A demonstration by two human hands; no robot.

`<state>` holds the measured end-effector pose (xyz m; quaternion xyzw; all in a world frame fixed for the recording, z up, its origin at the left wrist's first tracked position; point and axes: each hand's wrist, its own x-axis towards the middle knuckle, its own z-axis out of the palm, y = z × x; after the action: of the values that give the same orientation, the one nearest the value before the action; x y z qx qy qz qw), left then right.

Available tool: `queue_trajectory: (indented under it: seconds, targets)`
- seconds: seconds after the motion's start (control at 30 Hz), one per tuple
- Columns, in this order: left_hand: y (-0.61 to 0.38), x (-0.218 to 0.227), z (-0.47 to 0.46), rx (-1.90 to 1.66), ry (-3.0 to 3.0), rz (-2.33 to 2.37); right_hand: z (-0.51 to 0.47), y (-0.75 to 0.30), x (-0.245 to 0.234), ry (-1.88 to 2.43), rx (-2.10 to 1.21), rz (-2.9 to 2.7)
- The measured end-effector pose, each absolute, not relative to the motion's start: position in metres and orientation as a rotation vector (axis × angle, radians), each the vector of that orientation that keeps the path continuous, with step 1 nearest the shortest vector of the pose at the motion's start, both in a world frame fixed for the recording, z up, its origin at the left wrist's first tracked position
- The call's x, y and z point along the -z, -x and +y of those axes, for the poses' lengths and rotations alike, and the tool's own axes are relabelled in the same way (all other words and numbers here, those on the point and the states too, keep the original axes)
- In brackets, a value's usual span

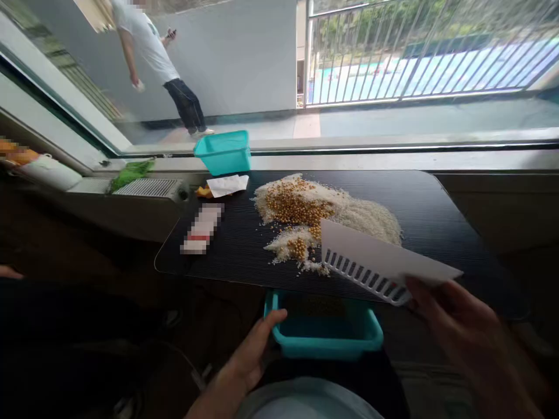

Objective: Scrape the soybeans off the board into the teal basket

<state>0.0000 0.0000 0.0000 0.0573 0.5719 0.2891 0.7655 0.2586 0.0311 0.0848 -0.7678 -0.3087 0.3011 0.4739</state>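
Holding a white slotted tool (367, 253) by one end, the right hand (458, 317) is hovering at the black table's (244, 247) front edge, right of its middle, with the tool slanting above the tabletop. Pale grains (371, 218) and round yellow beans (290, 201) are lying heaped across the table's middle. Below its front edge, a teal basin (327, 344) is sitting, and the left hand (248, 352) is placing its thumb at the basin's left rim; its other fingers are hiding, so I cannot tell their grip. Behind the table's back left, a second teal container (227, 154) is standing.
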Motion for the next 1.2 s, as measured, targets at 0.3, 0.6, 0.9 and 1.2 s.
queue_trajectory:
  seconds: [0.3, 0.6, 0.9, 1.2]
  targets:
    - [-0.005, -0.003, 0.001, -0.638, -0.155, 1.216, 0.033, -0.263, -0.082, 1.875, -0.741, -0.804]
    - [-0.006, -0.006, 0.003, -0.648, -0.161, 1.227, 0.055, -0.264, -0.073, 1.811, -0.76, -0.895]
    - [-0.004, -0.006, 0.004, -0.636, -0.149, 1.218, 0.052, -0.263, -0.076, 1.772, -0.848, -0.807]
    - [-0.005, -0.003, 0.005, -0.636, -0.138, 1.22, 0.037, -0.276, -0.072, 1.864, -0.801, -0.755]
